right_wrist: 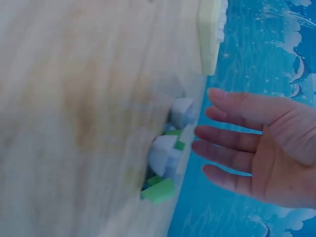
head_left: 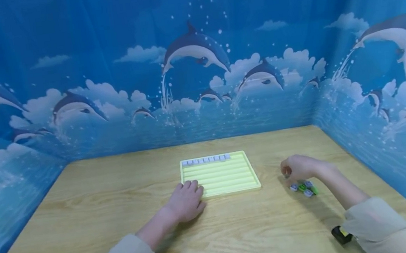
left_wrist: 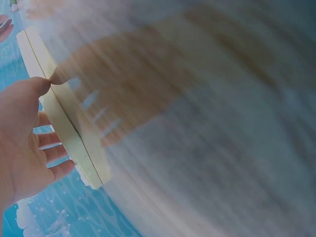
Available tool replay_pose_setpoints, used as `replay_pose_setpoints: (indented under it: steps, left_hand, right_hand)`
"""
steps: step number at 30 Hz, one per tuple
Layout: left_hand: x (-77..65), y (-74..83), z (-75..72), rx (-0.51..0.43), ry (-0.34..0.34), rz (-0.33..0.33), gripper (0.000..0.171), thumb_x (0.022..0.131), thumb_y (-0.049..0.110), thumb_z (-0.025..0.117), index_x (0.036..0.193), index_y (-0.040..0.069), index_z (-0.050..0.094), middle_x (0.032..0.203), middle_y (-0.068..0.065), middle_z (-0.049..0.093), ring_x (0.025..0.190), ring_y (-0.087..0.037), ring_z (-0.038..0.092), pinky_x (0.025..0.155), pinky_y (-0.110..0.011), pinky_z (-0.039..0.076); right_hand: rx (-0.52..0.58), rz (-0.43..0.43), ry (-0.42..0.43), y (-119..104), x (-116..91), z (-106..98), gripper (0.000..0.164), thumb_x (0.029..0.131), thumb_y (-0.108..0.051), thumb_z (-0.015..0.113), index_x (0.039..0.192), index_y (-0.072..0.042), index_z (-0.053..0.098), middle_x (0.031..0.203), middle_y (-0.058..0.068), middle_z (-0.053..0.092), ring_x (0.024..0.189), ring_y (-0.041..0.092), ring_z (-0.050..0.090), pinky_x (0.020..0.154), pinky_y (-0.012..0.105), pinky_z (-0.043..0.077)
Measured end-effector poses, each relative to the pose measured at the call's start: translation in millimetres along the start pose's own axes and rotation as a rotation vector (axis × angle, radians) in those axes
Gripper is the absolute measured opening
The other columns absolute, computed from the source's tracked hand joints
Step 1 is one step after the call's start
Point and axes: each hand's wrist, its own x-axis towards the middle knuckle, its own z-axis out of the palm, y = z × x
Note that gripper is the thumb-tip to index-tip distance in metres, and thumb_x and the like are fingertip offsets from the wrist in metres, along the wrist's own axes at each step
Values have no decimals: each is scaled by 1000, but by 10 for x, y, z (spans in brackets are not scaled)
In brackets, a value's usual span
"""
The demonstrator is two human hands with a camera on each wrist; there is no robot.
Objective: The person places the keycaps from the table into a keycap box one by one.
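Note:
A pale yellow-green tray (head_left: 220, 178) with ridged rows lies on the table. Along its back row, from the left, stand several small whitish blocks (head_left: 205, 160). My left hand (head_left: 186, 201) rests at the tray's front left corner. In the left wrist view, its thumb (left_wrist: 40, 86) touches the front wall and its relaxed fingers (left_wrist: 54, 154) reach over the rim. Over a small cluster of white and green keycap-like pieces (head_left: 306, 190) hovers my right hand (head_left: 301, 167). The right wrist view shows its fingers (right_wrist: 229, 158) loosely extended beside the white piece (right_wrist: 165, 155), holding nothing.
The wood-grained table (head_left: 101, 199) meets a blue dolphin-print curtain (head_left: 130, 127) at the back and sides. A small black object with a yellow patch (head_left: 341, 235) sits by my right sleeve. The loose pieces lie to the right of the tray.

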Motion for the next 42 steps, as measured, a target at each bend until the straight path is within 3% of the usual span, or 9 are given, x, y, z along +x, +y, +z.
replay_pose_setpoints:
  steps: [8, 18, 42]
  left_hand:
    - [-7, 2, -9, 7, -8, 9, 45, 94, 40, 47, 120, 4, 54, 113, -12, 51, 105, -26, 48, 90, -42, 41]
    - [-22, 14, -33, 19, 14, 16, 42, 93, 39, 49, 116, 5, 56, 107, -10, 51, 100, -25, 49, 84, -40, 42]
    - [-10, -10, -24, 24, 4, 15, 45, 94, 40, 47, 119, 4, 55, 111, -12, 51, 103, -26, 49, 87, -40, 42]
  right_hand:
    - [35, 36, -61, 10, -18, 124, 17, 74, -5, 71, 84, -9, 58, 78, 0, 51, 69, 16, 46, 60, 31, 41]
    - [59, 36, -50, -13, 22, 183, 20, 72, 5, 66, 77, -7, 52, 71, 2, 46, 64, 15, 41, 56, 29, 35]
    - [24, -9, 20, 1, 9, 117, 9, 78, 1, 60, 77, -7, 57, 70, -1, 49, 60, 13, 43, 55, 27, 37]
